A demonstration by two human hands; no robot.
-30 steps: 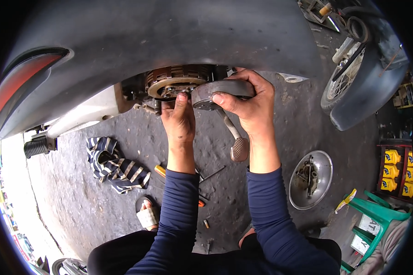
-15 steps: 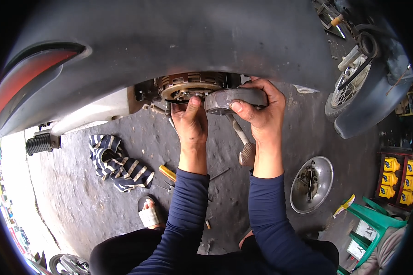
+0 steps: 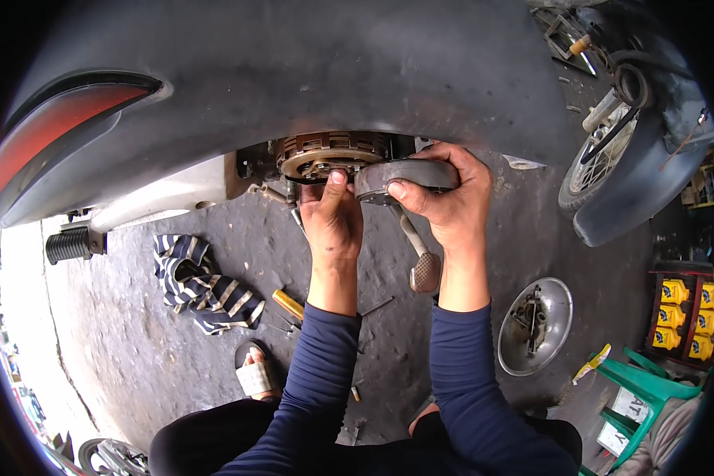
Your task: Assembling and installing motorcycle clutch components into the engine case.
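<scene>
In my right hand (image 3: pixel 458 190) is a round, dark metal clutch drum (image 3: pixel 408 171), its thumb on the near rim and its fingers behind. Directly left of the drum is a motorcycle's exposed clutch (image 3: pixel 331 155), a brownish slotted basket under the dark bodywork (image 3: pixel 309 71). My left hand (image 3: pixel 332 214) is closed at the clutch's lower edge, thumb raised against its face and close to the drum's left side. The other left fingers are partly hidden, so what they grip cannot be made out. Below the drum hangs a foot pedal (image 3: pixel 425 271).
On the floor lie a striped cloth (image 3: pixel 206 282), a yellow-handled screwdriver (image 3: pixel 288 304) and a thin rod (image 3: pixel 378 305). A metal bowl (image 3: pixel 559 325) of parts stands right. Beyond are a green plastic stool (image 3: pixel 650 381), yellow bottles on a rack (image 3: pixel 668 316) and another motorcycle's wheel (image 3: pixel 603 163).
The drum has tilted slightly in my right hand, showing less of its underside, and that thumb sits further left on the rim. My left hand stays at the clutch. The view has shifted slightly.
</scene>
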